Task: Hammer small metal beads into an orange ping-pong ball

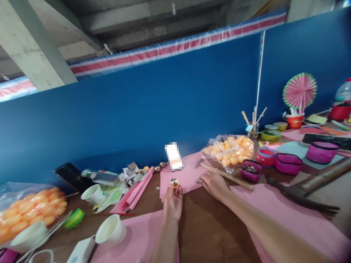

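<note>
Nearest the viewer, a white paper cup [110, 231] lies tipped on its side on a pink paper sheet [142, 241] at the near edge of the brown surface [203, 219]. Just beyond, the left hand [172, 202] is raised off the surface, its fingertips pinched closed around a small orange ball with a silvery top [174, 182]. To the right, the right hand [214, 182] lies palm down on the surface with fingers loosely spread, its fingertips touching a small metal piece [197, 180] at the edge of another pink sheet [186, 175]. A long wooden stick [227, 176] runs just beside that hand. Farther right, a hammer [307, 190] rests on pink paper. Farther back, a clear bag of orange balls [230, 150] sits near several magenta pouches [287, 163], against the blue partition [164, 109].
</note>
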The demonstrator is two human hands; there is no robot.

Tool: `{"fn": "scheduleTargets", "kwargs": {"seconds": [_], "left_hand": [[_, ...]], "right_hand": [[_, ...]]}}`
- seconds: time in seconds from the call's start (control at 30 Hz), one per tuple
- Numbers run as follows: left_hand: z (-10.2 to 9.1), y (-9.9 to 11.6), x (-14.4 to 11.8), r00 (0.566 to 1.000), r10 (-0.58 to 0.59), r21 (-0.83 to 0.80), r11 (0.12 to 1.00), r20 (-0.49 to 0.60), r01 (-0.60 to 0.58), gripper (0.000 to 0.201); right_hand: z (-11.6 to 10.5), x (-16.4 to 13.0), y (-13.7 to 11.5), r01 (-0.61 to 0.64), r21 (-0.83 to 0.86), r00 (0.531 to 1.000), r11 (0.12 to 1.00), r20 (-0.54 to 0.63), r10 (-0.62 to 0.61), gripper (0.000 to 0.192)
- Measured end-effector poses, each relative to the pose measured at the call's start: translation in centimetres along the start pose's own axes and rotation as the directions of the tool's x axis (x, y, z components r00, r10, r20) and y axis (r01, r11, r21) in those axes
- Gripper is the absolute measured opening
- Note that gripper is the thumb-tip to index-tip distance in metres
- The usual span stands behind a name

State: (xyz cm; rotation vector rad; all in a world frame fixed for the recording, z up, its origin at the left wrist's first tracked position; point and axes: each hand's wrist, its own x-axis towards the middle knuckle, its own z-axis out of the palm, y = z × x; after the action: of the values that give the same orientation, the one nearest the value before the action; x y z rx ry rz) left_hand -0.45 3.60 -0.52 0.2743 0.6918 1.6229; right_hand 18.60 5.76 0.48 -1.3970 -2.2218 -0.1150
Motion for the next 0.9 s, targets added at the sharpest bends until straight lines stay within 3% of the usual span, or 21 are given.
{"fn": "scheduleTargets", "kwargs": {"seconds": [0.37, 0.9], "left_hand": [[0.5, -0.5, -0.7, 0.998, -0.049, 0.066, 0.997, 0.049, 0.045, 0.009], [1.1, -0.8, -1.6, 0.988, -0.089, 0.097, 0.992, 0.124, 0.077, 0.034]], "right_hand": [[0.0, -0.2, 0.1, -0.071, 0.002, 0.992, 0.997, 0.104, 0.07, 0.022], [0.7, -0.4, 0.3, -0.077, -0.044, 0.994, 0.996, 0.075, 0.081, 0.024]]}}
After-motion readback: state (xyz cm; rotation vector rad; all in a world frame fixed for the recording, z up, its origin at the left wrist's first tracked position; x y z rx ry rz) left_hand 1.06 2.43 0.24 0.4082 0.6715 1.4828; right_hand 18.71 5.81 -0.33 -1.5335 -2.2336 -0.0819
